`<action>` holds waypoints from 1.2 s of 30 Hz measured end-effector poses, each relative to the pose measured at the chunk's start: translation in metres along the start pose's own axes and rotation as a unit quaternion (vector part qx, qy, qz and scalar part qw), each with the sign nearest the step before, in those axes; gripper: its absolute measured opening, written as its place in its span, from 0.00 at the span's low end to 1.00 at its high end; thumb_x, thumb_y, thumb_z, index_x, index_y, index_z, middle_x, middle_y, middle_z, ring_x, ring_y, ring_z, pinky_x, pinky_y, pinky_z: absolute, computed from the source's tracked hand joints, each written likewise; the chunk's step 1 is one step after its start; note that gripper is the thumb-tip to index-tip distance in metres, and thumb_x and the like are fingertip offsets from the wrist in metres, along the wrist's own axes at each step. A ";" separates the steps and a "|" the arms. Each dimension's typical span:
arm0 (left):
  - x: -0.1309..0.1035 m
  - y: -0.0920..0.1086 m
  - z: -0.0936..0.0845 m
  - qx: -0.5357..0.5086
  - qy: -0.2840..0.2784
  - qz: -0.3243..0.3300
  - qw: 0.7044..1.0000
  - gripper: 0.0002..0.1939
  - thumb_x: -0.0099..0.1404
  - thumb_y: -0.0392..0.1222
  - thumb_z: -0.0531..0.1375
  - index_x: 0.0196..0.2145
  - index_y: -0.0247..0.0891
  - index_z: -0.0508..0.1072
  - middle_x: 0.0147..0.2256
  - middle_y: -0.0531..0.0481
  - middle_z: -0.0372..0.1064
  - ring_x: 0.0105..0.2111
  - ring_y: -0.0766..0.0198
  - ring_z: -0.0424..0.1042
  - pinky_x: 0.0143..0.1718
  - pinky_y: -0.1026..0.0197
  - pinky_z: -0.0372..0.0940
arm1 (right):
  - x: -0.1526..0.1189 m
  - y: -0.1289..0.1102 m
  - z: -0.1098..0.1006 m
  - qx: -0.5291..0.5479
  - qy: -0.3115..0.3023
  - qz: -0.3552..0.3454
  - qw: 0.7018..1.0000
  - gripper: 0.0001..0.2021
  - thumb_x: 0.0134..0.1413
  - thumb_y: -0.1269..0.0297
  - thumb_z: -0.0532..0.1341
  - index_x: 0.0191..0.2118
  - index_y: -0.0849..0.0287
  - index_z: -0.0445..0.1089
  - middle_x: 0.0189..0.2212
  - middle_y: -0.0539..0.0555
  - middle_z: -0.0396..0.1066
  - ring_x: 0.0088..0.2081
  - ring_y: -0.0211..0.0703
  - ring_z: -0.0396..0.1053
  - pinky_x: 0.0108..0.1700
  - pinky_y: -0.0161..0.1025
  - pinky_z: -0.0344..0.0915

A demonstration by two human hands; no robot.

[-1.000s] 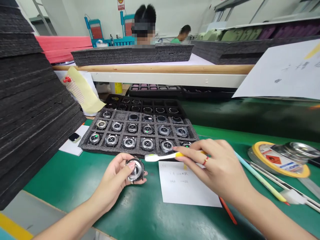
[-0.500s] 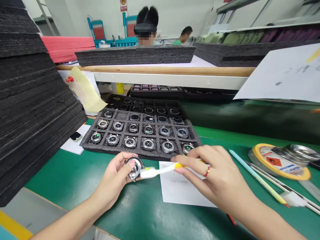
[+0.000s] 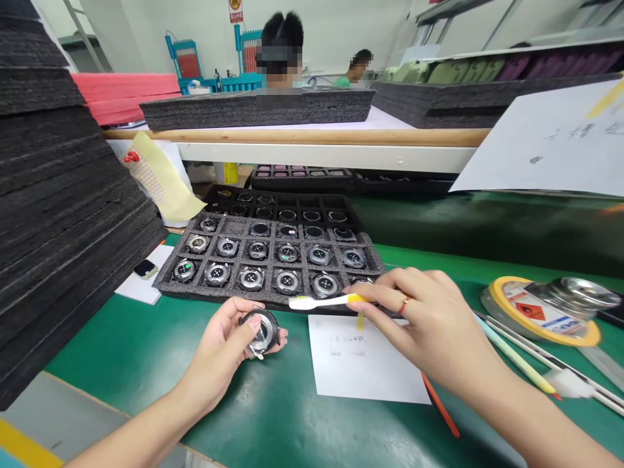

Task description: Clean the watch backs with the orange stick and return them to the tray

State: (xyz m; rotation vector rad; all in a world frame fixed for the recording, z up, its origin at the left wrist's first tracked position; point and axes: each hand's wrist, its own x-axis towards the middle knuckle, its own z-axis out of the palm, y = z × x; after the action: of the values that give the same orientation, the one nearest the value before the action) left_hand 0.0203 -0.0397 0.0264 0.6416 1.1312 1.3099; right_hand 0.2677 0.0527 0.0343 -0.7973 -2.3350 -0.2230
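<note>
My left hand grips a round watch body without a strap, thumb on its silvery face and fingers behind it. In my right hand is a white and yellow toothbrush, its head pointing left, up and to the right of the watch body and apart from it. Behind both hands a grey foam tray holds several round watch bodies in its compartments. One of them, at the tray's front right corner, is partly hidden by my right hand. A sheet of paper with handwriting lies below the toothbrush.
Tall stacked black foam sheets stand at left. A small square watch rests on white paper. On the right are a round tin with a yellow rim, a blue-yellow stick and a red stick. A shelf edge crosses behind; two people sit beyond.
The toothbrush has come away from the watch body, moving up and slightly right with my right hand. My left hand still holds the watch body in nearly the same place.
</note>
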 end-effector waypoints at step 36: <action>-0.003 -0.002 -0.001 -0.029 -0.057 -0.051 0.997 0.16 0.60 0.46 0.72 0.40 0.37 0.72 0.34 0.48 0.75 0.39 0.56 0.79 0.44 0.54 0.75 | -0.075 0.070 -0.041 -0.164 -0.079 0.150 0.972 0.20 0.71 0.53 0.49 0.39 0.57 0.76 0.23 0.57 0.74 0.17 0.46 0.69 0.17 0.41 0.55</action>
State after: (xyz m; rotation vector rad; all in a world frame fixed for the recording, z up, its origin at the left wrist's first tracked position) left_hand 0.0202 -0.0430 0.0252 0.6002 1.0171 1.2002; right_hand 0.3768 0.0579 0.0152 -1.3615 -2.3140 -0.4351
